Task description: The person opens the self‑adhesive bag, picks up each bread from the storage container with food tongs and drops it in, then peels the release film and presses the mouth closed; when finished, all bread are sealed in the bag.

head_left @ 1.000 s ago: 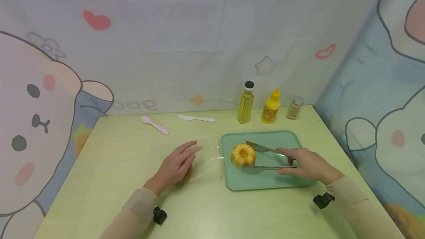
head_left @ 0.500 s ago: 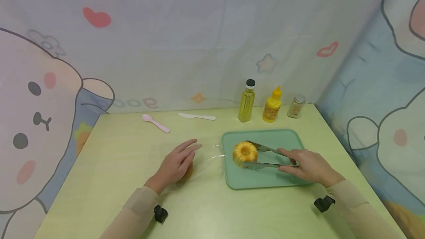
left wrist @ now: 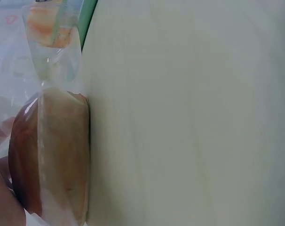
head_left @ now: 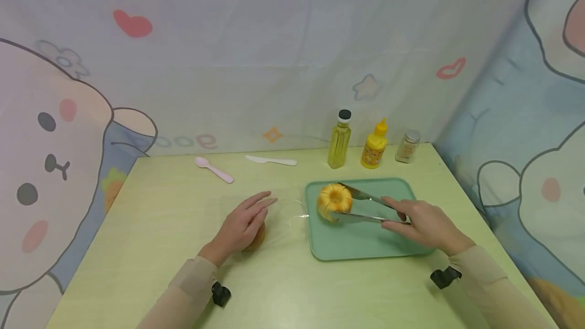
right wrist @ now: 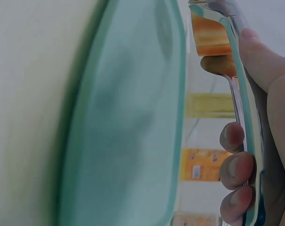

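My right hand (head_left: 423, 221) grips metal tongs (head_left: 365, 219), whose ends sit on either side of a golden, pumpkin-shaped bread roll (head_left: 335, 200). Seen from the right wrist, the roll (right wrist: 210, 35) hangs above the green tray (right wrist: 128, 117). Over a clear plastic bag (head_left: 285, 212) on the table lies my left hand (head_left: 242, 225), fingers extended to the right. A brown bun (head_left: 257, 240) shows below that hand; the left wrist view has the bun (left wrist: 62, 155) inside the bag, its cut-looking pale side against the table.
Behind the tray stand an oil bottle (head_left: 339, 141), a yellow squeeze bottle (head_left: 374, 147) and a small spice jar (head_left: 408, 147). A pink spoon (head_left: 215, 170) and a white knife (head_left: 271, 160) lie at the back of the table, near the curtain (head_left: 237, 65).
The tongs have come together on the bread roll and lifted it, moving it slightly left and up in the head view. My left hand has stayed on the bag.
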Demonstrator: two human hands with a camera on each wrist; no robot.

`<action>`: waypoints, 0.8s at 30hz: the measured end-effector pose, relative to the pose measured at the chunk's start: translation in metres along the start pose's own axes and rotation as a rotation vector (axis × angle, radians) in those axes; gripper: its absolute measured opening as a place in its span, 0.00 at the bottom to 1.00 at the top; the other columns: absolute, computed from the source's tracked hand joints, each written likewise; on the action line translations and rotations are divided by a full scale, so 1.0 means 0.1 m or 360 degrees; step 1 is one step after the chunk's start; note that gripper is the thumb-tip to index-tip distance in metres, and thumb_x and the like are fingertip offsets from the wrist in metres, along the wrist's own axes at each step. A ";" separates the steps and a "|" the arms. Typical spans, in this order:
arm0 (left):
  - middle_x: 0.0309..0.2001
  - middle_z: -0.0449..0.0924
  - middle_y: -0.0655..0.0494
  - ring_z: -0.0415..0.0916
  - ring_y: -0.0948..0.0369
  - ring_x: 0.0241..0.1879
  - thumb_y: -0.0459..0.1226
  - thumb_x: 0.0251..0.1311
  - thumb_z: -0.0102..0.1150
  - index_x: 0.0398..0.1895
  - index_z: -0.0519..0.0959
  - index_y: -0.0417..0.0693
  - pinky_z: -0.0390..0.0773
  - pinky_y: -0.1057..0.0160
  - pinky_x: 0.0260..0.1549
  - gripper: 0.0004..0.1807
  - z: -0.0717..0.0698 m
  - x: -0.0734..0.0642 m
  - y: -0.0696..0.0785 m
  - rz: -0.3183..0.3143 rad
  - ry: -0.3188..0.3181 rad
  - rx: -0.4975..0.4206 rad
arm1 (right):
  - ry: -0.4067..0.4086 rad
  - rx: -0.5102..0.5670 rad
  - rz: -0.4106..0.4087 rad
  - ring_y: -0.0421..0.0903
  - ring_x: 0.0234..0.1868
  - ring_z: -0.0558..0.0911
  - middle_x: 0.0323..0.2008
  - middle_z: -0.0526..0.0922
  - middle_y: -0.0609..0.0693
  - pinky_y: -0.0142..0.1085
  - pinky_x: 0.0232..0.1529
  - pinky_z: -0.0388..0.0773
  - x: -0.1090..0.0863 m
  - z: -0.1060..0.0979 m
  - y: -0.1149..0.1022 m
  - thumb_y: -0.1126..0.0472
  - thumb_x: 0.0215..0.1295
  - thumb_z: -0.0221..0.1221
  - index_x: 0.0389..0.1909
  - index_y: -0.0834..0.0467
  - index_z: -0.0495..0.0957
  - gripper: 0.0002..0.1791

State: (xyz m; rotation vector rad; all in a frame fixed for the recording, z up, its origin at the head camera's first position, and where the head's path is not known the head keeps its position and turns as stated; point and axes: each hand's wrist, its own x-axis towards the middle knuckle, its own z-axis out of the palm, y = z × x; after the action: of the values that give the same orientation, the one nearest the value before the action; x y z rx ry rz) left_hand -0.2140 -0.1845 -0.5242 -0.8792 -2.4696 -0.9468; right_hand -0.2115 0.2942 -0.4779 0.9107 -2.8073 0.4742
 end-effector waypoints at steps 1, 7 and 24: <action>0.72 0.75 0.48 0.74 0.49 0.70 0.36 0.80 0.50 0.69 0.80 0.52 0.76 0.42 0.64 0.20 0.00 0.00 0.00 -0.0004 0.0000 -0.0004 | -0.0002 -0.0004 0.0001 0.30 0.19 0.57 0.23 0.66 0.32 0.29 0.19 0.58 0.02 -0.01 -0.02 0.40 0.70 0.67 0.70 0.51 0.79 0.32; 0.71 0.75 0.46 0.74 0.48 0.71 0.35 0.80 0.50 0.69 0.80 0.52 0.75 0.41 0.65 0.20 -0.01 0.02 0.01 -0.0004 0.0004 -0.0024 | -0.0005 -0.0041 -0.0045 0.31 0.20 0.58 0.25 0.66 0.33 0.29 0.20 0.58 0.19 -0.07 -0.18 0.40 0.69 0.67 0.68 0.48 0.79 0.31; 0.73 0.73 0.48 0.73 0.49 0.72 0.38 0.82 0.48 0.72 0.78 0.53 0.75 0.42 0.66 0.20 -0.01 0.03 0.00 -0.0019 -0.0024 -0.0044 | 0.0047 -0.0085 -0.0320 0.32 0.22 0.59 0.24 0.65 0.35 0.28 0.23 0.60 0.50 -0.01 -0.46 0.40 0.67 0.68 0.66 0.52 0.80 0.32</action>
State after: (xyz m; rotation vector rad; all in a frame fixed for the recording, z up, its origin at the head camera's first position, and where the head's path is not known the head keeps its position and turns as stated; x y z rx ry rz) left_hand -0.2164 -0.1836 -0.5218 -0.8850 -2.4827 -0.9844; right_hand -0.2242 0.2318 -0.4535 1.1491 -2.6508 0.3790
